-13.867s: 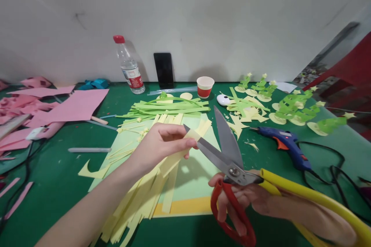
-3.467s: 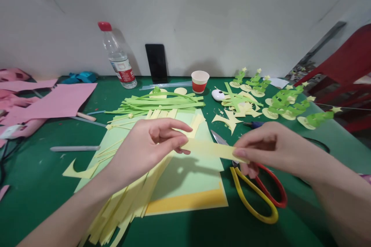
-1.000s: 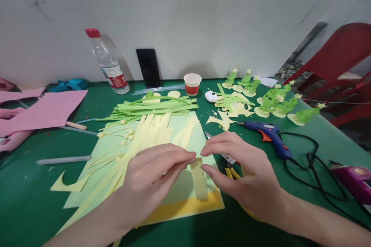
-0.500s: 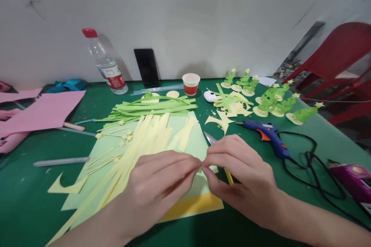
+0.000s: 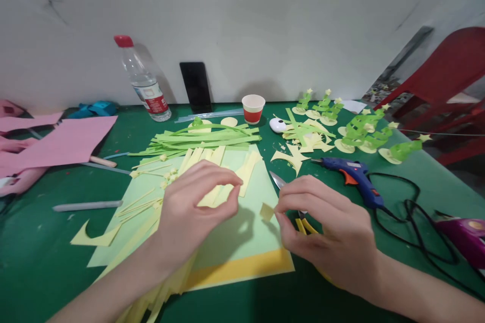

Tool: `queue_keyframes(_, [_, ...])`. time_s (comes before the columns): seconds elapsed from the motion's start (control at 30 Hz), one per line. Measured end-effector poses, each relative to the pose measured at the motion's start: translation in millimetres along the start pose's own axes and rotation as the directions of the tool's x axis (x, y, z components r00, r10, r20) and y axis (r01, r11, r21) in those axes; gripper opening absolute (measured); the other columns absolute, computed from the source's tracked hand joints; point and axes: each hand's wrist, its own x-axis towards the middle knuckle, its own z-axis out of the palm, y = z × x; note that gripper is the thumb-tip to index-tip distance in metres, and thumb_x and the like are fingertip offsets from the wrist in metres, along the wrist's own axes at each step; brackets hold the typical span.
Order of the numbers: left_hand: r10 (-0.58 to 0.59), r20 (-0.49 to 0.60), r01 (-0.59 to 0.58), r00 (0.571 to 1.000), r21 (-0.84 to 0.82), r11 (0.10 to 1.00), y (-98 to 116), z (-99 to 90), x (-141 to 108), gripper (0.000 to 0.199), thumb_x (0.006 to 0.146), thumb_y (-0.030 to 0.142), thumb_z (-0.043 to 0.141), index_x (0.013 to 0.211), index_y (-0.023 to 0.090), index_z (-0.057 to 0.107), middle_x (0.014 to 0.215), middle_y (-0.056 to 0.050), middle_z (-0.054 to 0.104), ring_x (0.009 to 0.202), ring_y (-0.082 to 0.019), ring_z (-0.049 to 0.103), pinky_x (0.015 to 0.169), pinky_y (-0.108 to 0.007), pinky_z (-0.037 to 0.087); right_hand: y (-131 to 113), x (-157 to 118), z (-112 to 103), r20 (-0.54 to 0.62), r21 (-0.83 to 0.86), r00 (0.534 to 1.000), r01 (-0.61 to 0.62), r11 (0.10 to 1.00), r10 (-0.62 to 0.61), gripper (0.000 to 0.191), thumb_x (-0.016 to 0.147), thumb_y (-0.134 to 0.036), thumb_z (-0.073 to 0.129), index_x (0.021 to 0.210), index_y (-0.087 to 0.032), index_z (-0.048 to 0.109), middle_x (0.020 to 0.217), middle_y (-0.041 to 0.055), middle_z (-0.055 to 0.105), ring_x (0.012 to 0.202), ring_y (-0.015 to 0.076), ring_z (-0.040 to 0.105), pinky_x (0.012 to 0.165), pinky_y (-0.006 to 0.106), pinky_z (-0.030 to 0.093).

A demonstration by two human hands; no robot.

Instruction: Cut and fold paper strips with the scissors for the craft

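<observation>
The right hand (image 5: 328, 232) grips a small yellow paper piece (image 5: 267, 211) between thumb and fingertips, holding it up over the bare part of a pale green sheet (image 5: 242, 242) that has an orange band along its near edge. The left hand (image 5: 200, 207) is curled, its thumb and forefinger drawn together just left of the piece; whether anything is pinched there I cannot tell. Scissors (image 5: 278, 180) lie partly hidden behind the right hand, yellow handle showing. Yellow strips (image 5: 206, 159) lie across the sheet under the left hand and forearm, with green strips (image 5: 204, 139) beyond. Against the wall, a red-capped bottle (image 5: 141, 78) carries a white and red label (image 5: 152, 98), its lettering too blurred to read. Near it a black phone (image 5: 196, 86) leans upright, its screen dark. The paper cup (image 5: 253, 109) wears a red band below a white rim. On the right, the blue glue gun (image 5: 350, 169) bears a pale sticker (image 5: 355, 164) whose print is too small to make out, and a purple object (image 5: 462, 234) shows a round pale mark.
</observation>
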Motion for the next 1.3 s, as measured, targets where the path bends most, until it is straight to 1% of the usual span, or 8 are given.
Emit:
queue_keyframes(0.2, [0.005,0.107,0.023,0.994,-0.251,0.968,4.7,5.3,-4.6,0.010,0.076,0.010,0.059,0.080,0.018,0.063,0.073,-0.001,0.068,0.068,-0.012,0.061,0.060,-0.022,0.051,1.0,1.8,-0.9,0.021,0.104,0.996,-0.085,0.991,0.083,0.015,0.071,-0.005,0.050,0.069,-0.020,0.054,0.064,0.0002,0.062,0.059,0.0115,0.060,0.055,0.021,0.051])
queue_keyframes(0.47, [0.207,0.018,-0.206,0.978,-0.070,0.976,7.3,6.7,-14.9,0.010,0.079,0.007,0.057,0.083,0.015,0.061,0.069,-0.002,0.069,0.063,-0.010,0.062,0.059,-0.018,0.052,1.0,-0.6,1.3,0.040,0.117,0.996,-0.078,0.990,0.074,0.013,0.073,-0.006,0.051,0.069,-0.018,0.054,0.062,0.0007,0.061,0.058,0.0099,0.058,0.054,0.019,0.049])
queue_keyframes(0.67, [0.235,0.082,-0.238,0.969,0.039,0.970,10.2,5.6,-20.0,0.013,0.080,0.010,0.055,0.091,0.017,0.058,0.077,-0.002,0.070,0.067,-0.013,0.064,0.063,-0.022,0.052,1.2,0.1,1.0,0.109,0.116,0.992,-0.073,0.991,0.060,0.014,0.070,-0.004,0.047,0.067,-0.018,0.050,0.061,0.0003,0.059,0.057,0.0097,0.056,0.052,0.018,0.047])
queue_keyframes(0.9, [0.116,0.057,-0.119,0.992,0.053,0.992,13.8,-9.6,-8.8,0.009,0.083,0.015,0.053,0.082,0.018,0.060,0.071,-0.001,0.069,0.061,-0.012,0.062,0.057,-0.021,0.050,9.2,2.7,-3.3,0.156,0.092,0.974,-0.182,0.979,0.167,0.015,0.071,-0.005,0.045,0.067,-0.018,0.050,0.063,0.0001,0.057,0.056,0.0083,0.053,0.049,0.017,0.045])
queue_keyframes(1.03, [0.024,0.175,-0.005,0.984,-0.111,0.994,11.9,-4.1,-8.5,0.010,0.082,0.013,0.053,0.078,0.018,0.059,0.071,0.001,0.067,0.061,-0.010,0.061,0.058,-0.017,0.048,5.7,4.3,-2.1,0.233,0.207,0.963,-0.188,0.960,0.139,0.010,0.073,-0.008,0.052,0.070,-0.017,0.056,0.064,-0.0005,0.059,0.052,0.0062,0.050,0.049,0.016,0.044])
queue_keyframes(1.13, [-0.183,0.320,0.272,0.930,-0.258,0.927,10.5,2.6,-8.8,0.008,0.083,0.019,0.052,0.090,0.021,0.056,0.081,0.001,0.065,0.073,-0.011,0.061,0.062,-0.016,0.048,2.4,5.3,-1.1,0.230,0.233,0.955,-0.242,0.942,0.188,0.014,0.073,-0.007,0.052,0.064,-0.017,0.056,0.060,-0.0013,0.059,0.051,0.0062,0.050,0.046,0.016,0.042])
queue_keyframes(1.2, [-0.288,0.457,0.459,0.841,-0.323,0.828,9.3,5.9,-7.4,0.015,0.084,0.024,0.051,0.099,0.023,0.053,0.091,0.001,0.062,0.086,-0.012,0.059,0.071,-0.018,0.047,1.3,5.4,-1.8,0.220,0.296,0.942,-0.312,0.903,0.253,0.014,0.073,-0.008,0.053,0.063,-0.017,0.056,0.061,-0.0005,0.059,0.055,0.0079,0.053,0.048,0.017,0.042])
queue_keyframes(1.3, [-0.261,0.659,0.609,0.706,-0.376,0.698,7.0,8.8,-5.8,0.015,0.089,0.025,0.042,0.089,0.022,0.056,0.082,0.003,0.059,0.080,-0.010,0.055,0.074,-0.019,0.042,1.5,4.7,-5.5,0.216,0.390,0.914,-0.403,0.828,0.343,0.015,0.073,-0.010,0.053,0.060,-0.018,0.056,0.060,0.0000,0.058,0.060,0.0100,0.054,0.053,0.019,0.043])
